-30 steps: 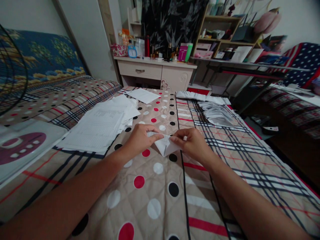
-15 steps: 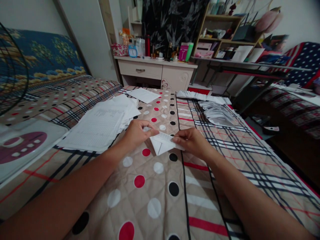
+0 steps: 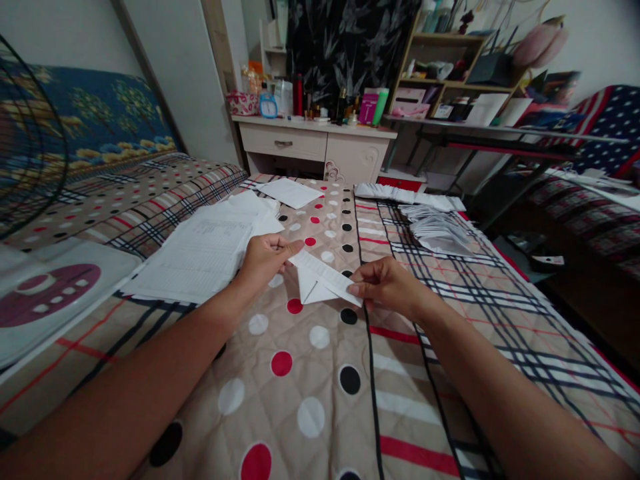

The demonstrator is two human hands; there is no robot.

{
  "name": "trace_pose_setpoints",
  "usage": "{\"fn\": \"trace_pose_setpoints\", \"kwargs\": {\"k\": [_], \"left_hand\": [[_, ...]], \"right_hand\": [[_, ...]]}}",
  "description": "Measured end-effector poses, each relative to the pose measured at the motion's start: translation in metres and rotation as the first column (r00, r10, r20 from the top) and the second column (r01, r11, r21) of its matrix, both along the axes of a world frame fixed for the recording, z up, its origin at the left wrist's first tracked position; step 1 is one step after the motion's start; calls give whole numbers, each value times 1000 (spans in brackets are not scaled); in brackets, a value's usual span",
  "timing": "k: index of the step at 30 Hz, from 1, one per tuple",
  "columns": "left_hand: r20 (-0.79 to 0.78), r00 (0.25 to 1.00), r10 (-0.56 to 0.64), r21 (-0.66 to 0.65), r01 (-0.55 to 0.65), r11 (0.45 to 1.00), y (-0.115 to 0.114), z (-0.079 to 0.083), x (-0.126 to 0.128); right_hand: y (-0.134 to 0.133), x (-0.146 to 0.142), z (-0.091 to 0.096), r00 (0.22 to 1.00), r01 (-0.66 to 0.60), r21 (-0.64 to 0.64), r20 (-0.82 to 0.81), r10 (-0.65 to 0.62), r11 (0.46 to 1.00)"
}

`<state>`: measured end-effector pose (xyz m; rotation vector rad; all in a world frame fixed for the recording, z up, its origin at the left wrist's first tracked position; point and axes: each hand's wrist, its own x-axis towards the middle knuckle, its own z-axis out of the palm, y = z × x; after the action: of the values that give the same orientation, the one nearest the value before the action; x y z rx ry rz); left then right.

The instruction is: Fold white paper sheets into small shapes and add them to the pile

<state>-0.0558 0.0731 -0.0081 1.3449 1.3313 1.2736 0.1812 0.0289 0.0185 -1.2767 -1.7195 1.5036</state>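
Observation:
A folded white paper piece [image 3: 320, 279] with a long top edge and a triangular point underneath is held just above the quilted bedspread [image 3: 320, 387]. My left hand [image 3: 265, 257] pinches its upper left end between thumb and fingers. My right hand [image 3: 385, 285] pinches its lower right end. The paper is tilted, its left end higher and farther away than its right.
A spread stack of white sheets [image 3: 205, 247] lies left of my hands, one more sheet [image 3: 291, 192] beyond. Rows of folded paper pieces [image 3: 435, 227] lie at the far right of the bed. A fan grille [image 3: 25, 133], a dresser [image 3: 315, 143] and shelves [image 3: 450, 67] stand around.
Both hands have drawn apart along the paper's top edge. The left hand moved up and away, the right stayed low, so the piece now stretches out and tilts.

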Motion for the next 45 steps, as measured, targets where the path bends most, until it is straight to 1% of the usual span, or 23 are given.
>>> {"fn": "trace_pose_setpoints", "kwargs": {"k": [4, 5, 6, 7, 8, 9, 10, 11, 12, 13, 16, 18, 20, 23, 26, 28, 31, 37, 42, 45], "left_hand": [[136, 981, 135, 36, -141, 989, 5, -3, -4], [176, 973, 148, 31, -156, 987, 4, -3, -4], [212, 969, 130, 18, -137, 990, 3, -2, -3], [238, 968, 77, -1, -79, 997, 1, -2, -2], [250, 968, -6, -26, 13, 1000, -1, 0, 1], [252, 962, -104, -57, 122, 991, -5, 0, 5], [240, 951, -198, -86, 224, 971, -8, 1, 9], [219, 938, -269, -111, 298, 948, -11, 1, 14], [207, 932, -298, -125, 328, 937, -14, 0, 18], [201, 932, -302, -131, 331, 935, -16, -1, 22], [221, 943, -250, -158, 287, 945, -18, -6, 27], [238, 936, -258, -172, 302, 938, -18, -8, 26], [238, 925, -297, -164, 340, 926, -18, -8, 26], [214, 902, -375, -150, 409, 900, -22, -5, 26], [180, 878, -444, -150, 471, 869, -25, -4, 28], [156, 874, -461, -157, 483, 862, -26, -5, 29], [138, 874, -466, -164, 485, 859, -26, -6, 29], [149, 880, -451, -153, 471, 869, -25, -7, 30], [177, 901, -396, -167, 424, 890, -26, -8, 31], [193, 898, -395, -177, 428, 886, -26, -8, 32]], "right_hand": [[-5, -13, 0, 988, 134, -30, -77, -136, 991], [-6, -15, -1, 978, 179, -31, -107, -181, 983], [-6, -18, -2, 963, 228, -28, -139, -230, 973], [-7, -20, -3, 946, 278, -21, -170, -278, 960], [-7, -22, -4, 928, 321, -15, -195, -317, 947], [-8, -25, -6, 913, 353, -10, -215, -347, 935], [-9, -27, -7, 901, 376, -8, -230, -367, 927], [-10, -29, -9, 894, 389, -7, -240, -379, 921], [-12, -31, -10, 892, 389, -8, -245, -379, 921], [-13, -33, -11, 895, 381, -8, -248, -371, 924], [-19, -38, -12, 909, 343, 22, -261, -326, 939], [-21, -39, -13, 909, 334, 60, -284, -305, 941], [-20, -39, -14, 896, 341, 79, -330, -298, 937], [-16, -36, -17, 870, 342, 55, -395, -294, 938], [-13, -33, -21, 855, 338, 21, -425, -298, 941], [-12, -32, -22, 851, 346, 10, -424, -309, 938], [-13, -32, -23, 859, 348, -2, -400, -320, 938], [-14, -33, -25, 850, 323, -18, -434, -299, 946], [-16, -34, -23, 864, 313, -11, -411, -290, 950], [-18, -35, -21, 858, 312, -14, -424, -288, 950]]}}
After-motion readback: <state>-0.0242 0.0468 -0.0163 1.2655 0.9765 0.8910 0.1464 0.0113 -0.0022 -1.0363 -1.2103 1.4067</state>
